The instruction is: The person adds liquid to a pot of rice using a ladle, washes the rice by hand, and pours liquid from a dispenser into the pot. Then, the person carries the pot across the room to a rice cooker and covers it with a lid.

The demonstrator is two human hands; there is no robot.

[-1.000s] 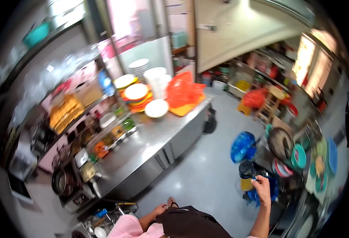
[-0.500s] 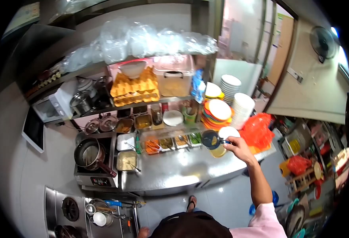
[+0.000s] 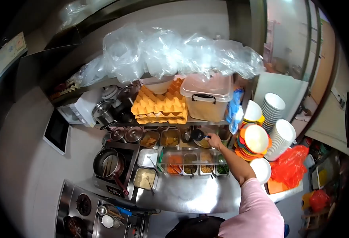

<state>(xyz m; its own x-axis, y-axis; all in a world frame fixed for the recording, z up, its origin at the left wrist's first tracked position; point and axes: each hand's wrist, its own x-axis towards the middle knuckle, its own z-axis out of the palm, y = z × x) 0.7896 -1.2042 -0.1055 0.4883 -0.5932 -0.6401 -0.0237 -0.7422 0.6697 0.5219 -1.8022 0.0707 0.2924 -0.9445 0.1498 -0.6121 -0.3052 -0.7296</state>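
My right hand [image 3: 214, 140] is stretched out over the back of the steel counter, closed on the handle of a jug [image 3: 200, 137] with a dark lid and a yellowish lower part. The jug is behind the row of topping trays [image 3: 190, 163], below the shelf that bears a clear lidded bin [image 3: 206, 97]. Whether its base rests on anything is hidden. My left hand is out of the frame.
Egg trays [image 3: 158, 104] share the shelf with the bin. Stacked bowls [image 3: 256, 139] and a red plastic bag [image 3: 289, 166] stand at the counter's right end. A pan [image 3: 108, 163] sits on the cooker at left, with a gas stove [image 3: 83, 204] below it.
The view has turned left toward the counter. My right hand has carried the jug from over the floor, across the counter, to behind the topping trays. My left hand has left the view.
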